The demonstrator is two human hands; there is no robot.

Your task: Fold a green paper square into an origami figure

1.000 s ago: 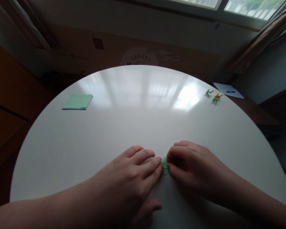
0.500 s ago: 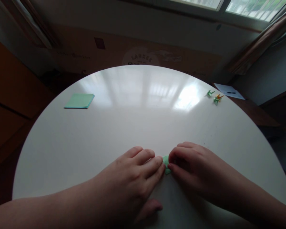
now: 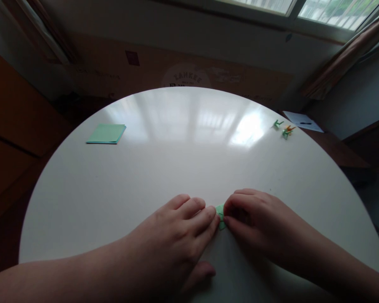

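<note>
A small folded piece of green paper point(image 3: 221, 217) lies on the white table between my two hands, most of it covered by fingers. From the left, my left hand point(image 3: 185, 229) presses its fingertips together onto the paper's edge and holds it down; the thumb is apart, low on the table. On the other side, my right hand point(image 3: 255, 216) pinches the paper between thumb and curled index finger. How the hidden part is folded cannot be made out.
A stack of green square paper point(image 3: 105, 134) sits at the table's far left. Several small folded paper figures, green point(image 3: 278, 123) and orange point(image 3: 289, 129), stand near the far right edge. Beyond that edge lies a white sheet point(image 3: 303, 121) with a pen point(image 3: 305, 123). The round table point(image 3: 177, 168) fills the middle.
Barely anything differs: the right thumb and fingertips have shifted slightly on the green paper. The left hand stays in place, and the whole view has moved a little.
</note>
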